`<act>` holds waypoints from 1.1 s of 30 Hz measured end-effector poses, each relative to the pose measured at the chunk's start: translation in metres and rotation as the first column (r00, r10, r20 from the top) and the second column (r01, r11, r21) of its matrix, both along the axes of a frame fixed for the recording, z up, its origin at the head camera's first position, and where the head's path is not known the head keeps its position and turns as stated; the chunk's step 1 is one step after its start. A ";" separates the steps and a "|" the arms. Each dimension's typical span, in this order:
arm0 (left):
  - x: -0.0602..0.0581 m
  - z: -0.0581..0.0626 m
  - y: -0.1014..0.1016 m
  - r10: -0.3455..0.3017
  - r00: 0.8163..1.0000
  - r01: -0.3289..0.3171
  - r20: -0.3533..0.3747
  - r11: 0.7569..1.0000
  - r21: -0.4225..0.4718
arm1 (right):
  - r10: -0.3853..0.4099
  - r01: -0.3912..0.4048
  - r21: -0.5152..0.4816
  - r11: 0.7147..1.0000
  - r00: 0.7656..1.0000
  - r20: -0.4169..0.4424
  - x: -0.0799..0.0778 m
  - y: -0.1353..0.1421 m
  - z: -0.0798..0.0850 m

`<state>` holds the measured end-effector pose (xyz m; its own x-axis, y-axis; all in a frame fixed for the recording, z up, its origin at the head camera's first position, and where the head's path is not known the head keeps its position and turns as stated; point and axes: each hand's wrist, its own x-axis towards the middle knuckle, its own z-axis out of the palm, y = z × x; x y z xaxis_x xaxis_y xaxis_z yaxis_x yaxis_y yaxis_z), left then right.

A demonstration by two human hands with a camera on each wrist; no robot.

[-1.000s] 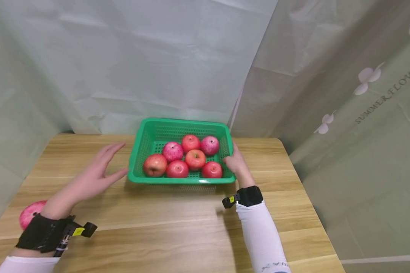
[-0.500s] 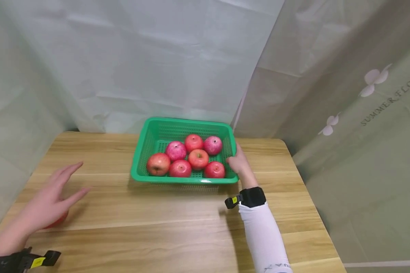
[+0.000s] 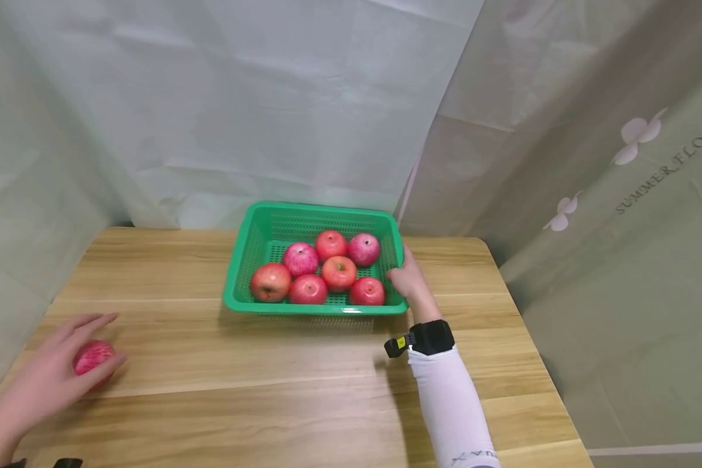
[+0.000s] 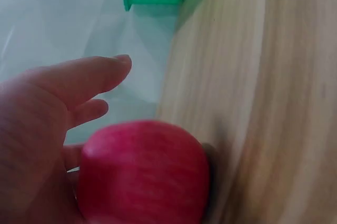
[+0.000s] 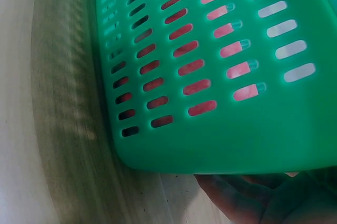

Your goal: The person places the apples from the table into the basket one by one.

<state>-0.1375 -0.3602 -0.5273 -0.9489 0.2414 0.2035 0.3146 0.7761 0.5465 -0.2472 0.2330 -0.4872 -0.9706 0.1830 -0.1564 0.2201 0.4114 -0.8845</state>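
Note:
A red apple (image 3: 93, 356) lies on the table at the left. My left hand (image 3: 47, 377) reaches over it, the thumb and fingers spread to either side of the fruit. In the left wrist view the apple (image 4: 145, 174) sits close under the palm, with a gap between it and the uppermost digit. Toward the back of the table stands a green perforated basket (image 3: 316, 310) holding several red apples (image 3: 339, 273). My right hand (image 3: 408, 276) grips its right side, thumb over the rim. Fingers (image 5: 237, 197) show below the basket wall (image 5: 174, 153) in the right wrist view.
The wooden table (image 3: 257, 403) has its back edge along a pale hanging sheet (image 3: 257, 110). A patterned curtain (image 3: 620, 273) hangs beyond the right edge. Bare wood lies between the lone apple and the basket.
My left hand has moved away from the basket, left and toward me, down to the lone apple, which now shows between thumb and fingers. My right hand keeps its hold on the basket.

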 end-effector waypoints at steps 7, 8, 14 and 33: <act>0.004 -0.013 -0.014 0.032 0.999 -0.036 -0.041 0.995 -0.098 | 0.006 -0.006 0.009 1.000 1.000 0.009 0.001 0.000 0.001; 0.003 -0.014 -0.016 0.031 0.998 -0.038 -0.059 0.993 -0.116 | 0.006 -0.006 0.008 1.000 1.000 0.007 0.001 0.000 0.002; -0.003 -0.017 -0.020 0.044 0.998 -0.052 -0.042 0.976 -0.210 | 0.011 -0.011 -0.003 1.000 1.000 -0.004 0.002 0.000 0.005; -0.001 -0.018 -0.027 0.048 0.998 -0.054 -0.037 0.984 -0.168 | 0.011 -0.011 -0.015 1.000 1.000 -0.020 0.000 0.000 0.001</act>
